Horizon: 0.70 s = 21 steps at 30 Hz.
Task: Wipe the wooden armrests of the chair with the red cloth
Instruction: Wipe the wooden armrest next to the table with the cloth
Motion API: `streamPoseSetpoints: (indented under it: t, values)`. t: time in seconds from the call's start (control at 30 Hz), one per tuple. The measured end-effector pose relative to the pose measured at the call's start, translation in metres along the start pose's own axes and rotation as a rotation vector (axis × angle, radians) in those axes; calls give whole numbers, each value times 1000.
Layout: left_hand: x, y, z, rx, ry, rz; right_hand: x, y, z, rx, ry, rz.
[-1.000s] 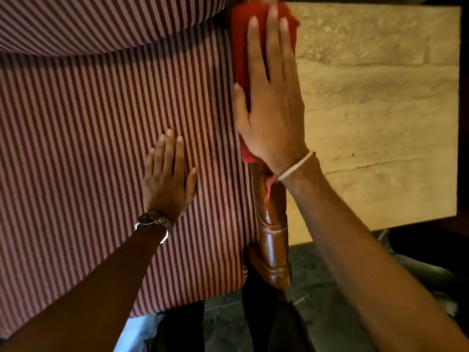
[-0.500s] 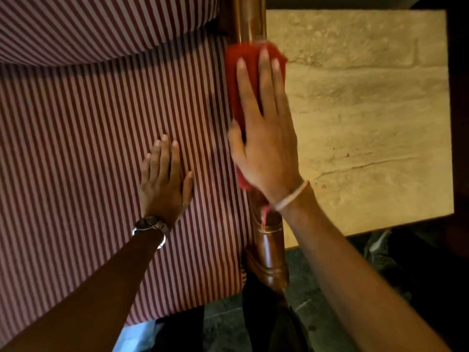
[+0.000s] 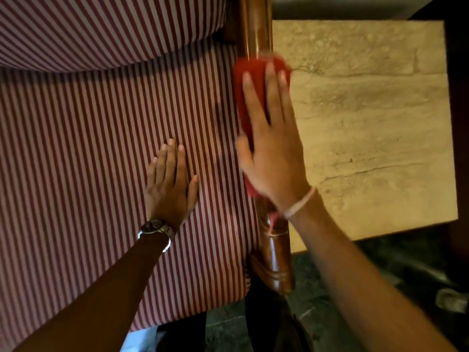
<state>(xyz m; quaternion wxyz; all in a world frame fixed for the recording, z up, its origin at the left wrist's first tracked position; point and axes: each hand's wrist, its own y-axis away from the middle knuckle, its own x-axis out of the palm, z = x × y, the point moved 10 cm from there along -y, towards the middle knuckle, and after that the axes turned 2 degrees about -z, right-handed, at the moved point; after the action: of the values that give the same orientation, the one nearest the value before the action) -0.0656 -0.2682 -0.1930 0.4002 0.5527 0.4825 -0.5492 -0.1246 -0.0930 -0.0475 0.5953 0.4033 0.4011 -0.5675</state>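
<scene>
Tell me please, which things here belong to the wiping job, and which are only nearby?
In the job:
red cloth
wooden armrest
right hand, flat on the cloth

Only nearby:
left hand, resting on the striped seat cushion
stone-topped side table
wristwatch

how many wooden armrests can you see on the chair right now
1. The wooden armrest runs along the striped seat's right edge, under the red cloth and right hand. The chair's other armrest lies outside the view.

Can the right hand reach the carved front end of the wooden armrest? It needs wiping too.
Probably yes: the right hand rests further back on the wooden armrest, whose front end lies uncovered.
</scene>
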Motion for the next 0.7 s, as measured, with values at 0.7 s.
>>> streamPoseSetpoints:
  t: [0.7]
  values:
    - [3, 5, -1, -24, 86, 33, 0, 21, -1, 19, 100, -59]
